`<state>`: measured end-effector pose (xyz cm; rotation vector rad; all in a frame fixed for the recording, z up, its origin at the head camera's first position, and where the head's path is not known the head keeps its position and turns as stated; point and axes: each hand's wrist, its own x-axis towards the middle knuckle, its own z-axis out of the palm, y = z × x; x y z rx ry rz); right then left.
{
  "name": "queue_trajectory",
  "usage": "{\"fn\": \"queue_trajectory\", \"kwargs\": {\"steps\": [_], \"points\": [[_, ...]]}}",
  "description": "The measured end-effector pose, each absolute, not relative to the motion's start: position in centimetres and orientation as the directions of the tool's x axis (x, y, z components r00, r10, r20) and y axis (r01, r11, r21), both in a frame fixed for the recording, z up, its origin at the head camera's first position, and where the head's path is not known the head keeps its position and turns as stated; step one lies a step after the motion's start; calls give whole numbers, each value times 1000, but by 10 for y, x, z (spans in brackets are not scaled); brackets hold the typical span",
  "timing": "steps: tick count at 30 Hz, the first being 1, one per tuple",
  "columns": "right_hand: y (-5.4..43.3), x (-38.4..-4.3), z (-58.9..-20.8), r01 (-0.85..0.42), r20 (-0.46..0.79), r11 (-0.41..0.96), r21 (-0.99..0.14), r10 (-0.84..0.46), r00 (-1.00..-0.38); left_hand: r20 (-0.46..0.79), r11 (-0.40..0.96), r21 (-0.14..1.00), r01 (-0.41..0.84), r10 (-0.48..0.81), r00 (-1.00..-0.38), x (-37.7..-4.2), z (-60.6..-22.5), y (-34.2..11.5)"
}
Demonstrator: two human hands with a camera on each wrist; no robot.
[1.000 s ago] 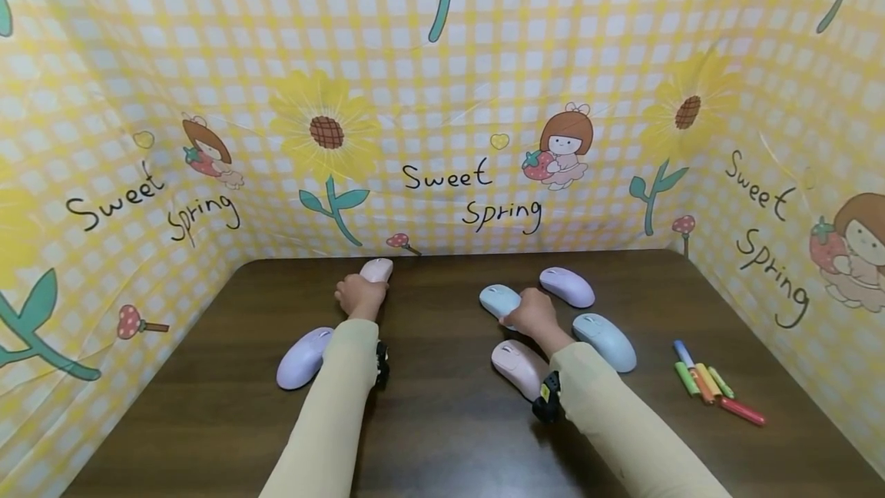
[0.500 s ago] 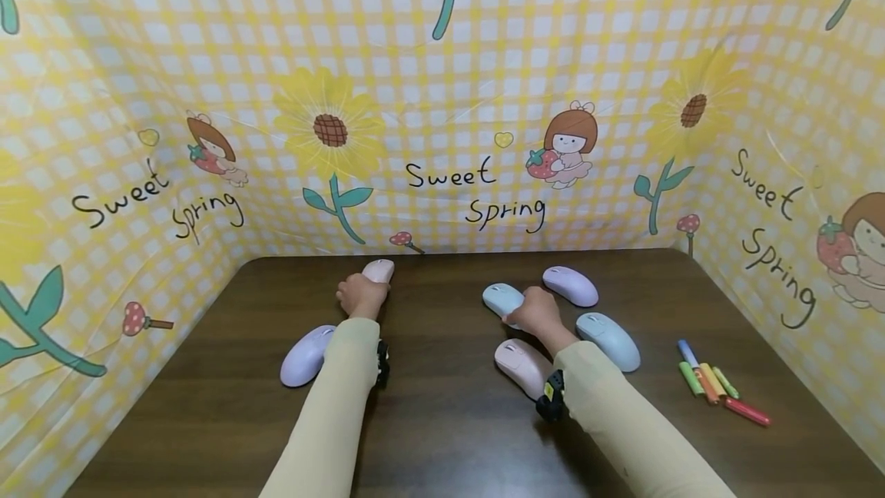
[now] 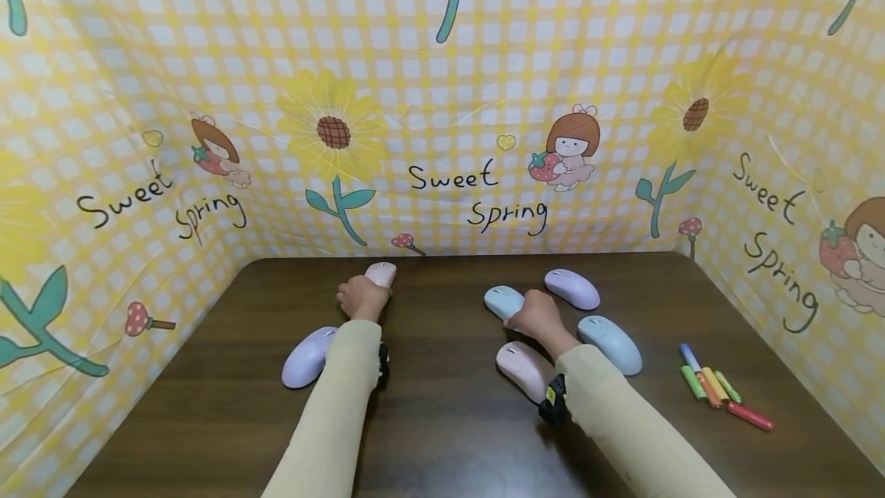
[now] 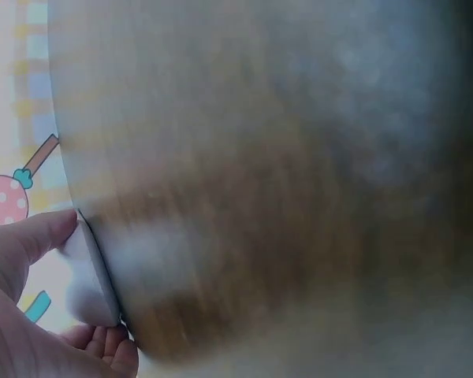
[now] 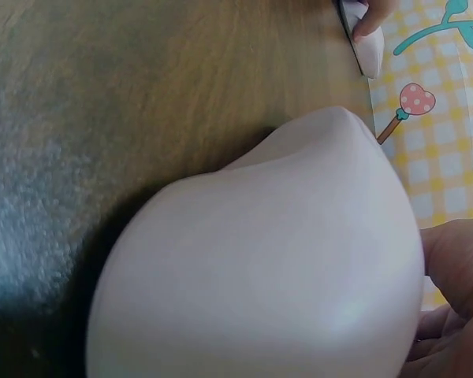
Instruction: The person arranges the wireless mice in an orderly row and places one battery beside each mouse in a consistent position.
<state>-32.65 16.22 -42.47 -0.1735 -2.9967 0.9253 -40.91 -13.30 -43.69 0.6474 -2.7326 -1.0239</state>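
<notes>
At the back left of the table, my left hand (image 3: 363, 299) grips a pale pink computer mouse (image 3: 381, 274). In the left wrist view the thumb and fingers (image 4: 33, 236) hold opposite sides of that mouse (image 4: 93, 287). My right hand (image 3: 538, 314) holds a light blue mouse (image 3: 503, 301) right of the table's middle. Another pink mouse (image 3: 523, 369) lies just in front of the right wrist. It fills much of the right wrist view, where the held blue mouse is hidden. A lavender mouse (image 3: 309, 358) lies beside the left forearm, partly covered by the sleeve.
Behind the right hand lies a second lavender mouse (image 3: 572, 289). A larger-looking blue mouse (image 3: 611, 345) is beside the right sleeve. Several short coloured markers (image 3: 710, 386) are grouped at the right of the dark wooden table (image 3: 442, 421). Yellow checked cloth (image 3: 442, 98) walls the back and sides.
</notes>
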Motion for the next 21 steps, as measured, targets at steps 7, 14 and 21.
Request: {"fn": "queue_trajectory", "kwargs": {"steps": [7, 14, 21], "points": [[162, -327, -423, 116, -42, 829, -547, 112, -993, 3, 714, 612, -339, -431, -902, -410, -436, -132], [161, -328, -420, 121, -48, 829, -545, 114, -992, 19, 733, 600, -320, -413, -911, -408, -437, -133], [160, -331, -416, 147, -41, 814, -562, 149, -988, 16, 745, 579, -331, -416, -909, -407, -435, -132]]}}
